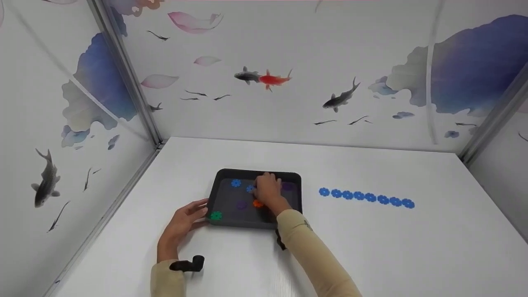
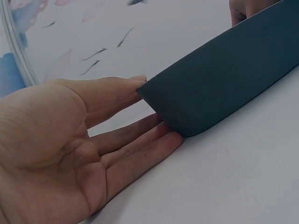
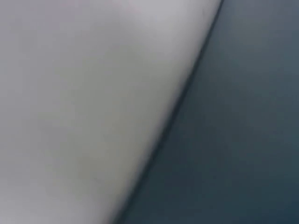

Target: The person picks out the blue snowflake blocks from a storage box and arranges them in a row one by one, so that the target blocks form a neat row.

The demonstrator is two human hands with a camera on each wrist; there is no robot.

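Note:
A dark, shallow rectangular tray (image 1: 243, 225) lies on the table with flower-shaped discs in it. My left hand (image 1: 181, 222) rests against the tray's left side. Its extended fingers (image 2: 145, 151) and thumb touch the outer wall near the corner. My right hand (image 1: 268, 189) reaches down into the tray, its fingertips hidden, so I cannot tell whether it pinches a disc. Beside it are a blue disc (image 1: 250, 188), an orange disc (image 1: 258, 203) and a dark purple disc (image 1: 287, 187). Farther left lie another blue disc (image 1: 236, 183), a purple disc (image 1: 241, 205) and a green disc (image 1: 216, 215).
Right of the tray, several blue discs (image 1: 359, 196) form a straight, slightly slanting row on the white table (image 1: 371, 247). Panels printed with fish (image 1: 275, 79) enclose the table at the back and sides. The right wrist view is a blur of white surface and dark tray wall (image 3: 233, 130).

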